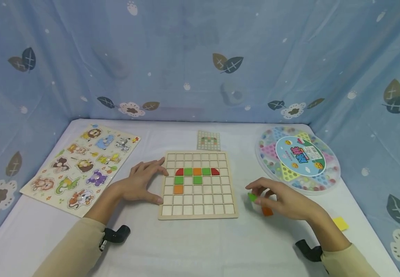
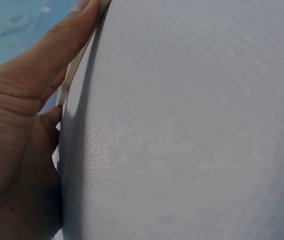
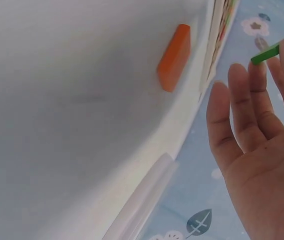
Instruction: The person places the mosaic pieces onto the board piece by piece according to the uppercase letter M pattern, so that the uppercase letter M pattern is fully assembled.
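Observation:
In the head view a wooden grid board point(image 1: 198, 214) lies on the table, several red, green and orange tiles set in its cells. My left hand point(image 1: 135, 184) rests at the board's left side, thumb and fingers spread along the rim; the left wrist view shows the thumb point(image 2: 57, 52) against the board's edge. To the right of the board, my right hand point(image 1: 284, 198) pinches a green tile point(image 1: 252, 197) between thumb and fingertips. Seen from the right wrist, that green tile point(image 3: 265, 53) is held off the table, and an orange tile point(image 3: 174, 59) lies on the cloth.
Behind the board lies a small pattern card point(image 1: 208, 141). An animal puzzle board point(image 1: 82, 165) is at the left, and a round game box point(image 1: 300, 157) at the back right. A yellow piece point(image 1: 340, 223) lies beside the right forearm. Blue curtains point(image 1: 186, 57) surround the table.

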{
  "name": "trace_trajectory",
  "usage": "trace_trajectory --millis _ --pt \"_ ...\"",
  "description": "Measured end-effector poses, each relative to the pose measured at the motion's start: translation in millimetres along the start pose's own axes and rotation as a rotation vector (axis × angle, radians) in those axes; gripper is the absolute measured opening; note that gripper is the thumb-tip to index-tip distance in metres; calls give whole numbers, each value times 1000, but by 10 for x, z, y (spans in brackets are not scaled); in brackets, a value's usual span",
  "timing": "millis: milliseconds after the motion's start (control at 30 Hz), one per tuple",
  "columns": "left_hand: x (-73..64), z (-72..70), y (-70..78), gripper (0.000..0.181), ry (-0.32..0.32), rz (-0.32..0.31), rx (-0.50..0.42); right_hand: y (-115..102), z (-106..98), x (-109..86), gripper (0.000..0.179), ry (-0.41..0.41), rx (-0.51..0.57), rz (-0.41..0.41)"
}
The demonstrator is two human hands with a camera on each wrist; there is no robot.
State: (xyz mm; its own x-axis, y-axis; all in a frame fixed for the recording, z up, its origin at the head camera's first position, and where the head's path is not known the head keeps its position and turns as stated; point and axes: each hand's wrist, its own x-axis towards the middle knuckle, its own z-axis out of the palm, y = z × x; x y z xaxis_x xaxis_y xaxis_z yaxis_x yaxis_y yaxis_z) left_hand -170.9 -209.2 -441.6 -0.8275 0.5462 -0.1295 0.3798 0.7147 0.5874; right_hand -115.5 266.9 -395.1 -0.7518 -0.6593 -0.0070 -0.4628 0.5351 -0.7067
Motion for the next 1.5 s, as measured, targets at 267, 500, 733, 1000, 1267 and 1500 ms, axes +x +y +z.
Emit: trace_trajectory --millis 267,500,733,1000,1267,1500 --pt "25 10 -4 79 -3 0 1 -15 -10 65 32 43 60 10" --pt "8 -13 8 79 -8 -9 -2 -23 -6 163 29 48 163 -31" --pt "26 -21 3 77 -6 7 -10 -43 -40 294 32 52 264 -60" --pt "4 -4 9 78 -2 -8 -12 -62 63 494 31 60 316 -74" --pt "3 17 9 78 -13 -16 -10 -97 116 711 30 54 354 -95" --pt "8 -2 3 78 -16 -22 -4 -122 134 854 32 50 414 -80"
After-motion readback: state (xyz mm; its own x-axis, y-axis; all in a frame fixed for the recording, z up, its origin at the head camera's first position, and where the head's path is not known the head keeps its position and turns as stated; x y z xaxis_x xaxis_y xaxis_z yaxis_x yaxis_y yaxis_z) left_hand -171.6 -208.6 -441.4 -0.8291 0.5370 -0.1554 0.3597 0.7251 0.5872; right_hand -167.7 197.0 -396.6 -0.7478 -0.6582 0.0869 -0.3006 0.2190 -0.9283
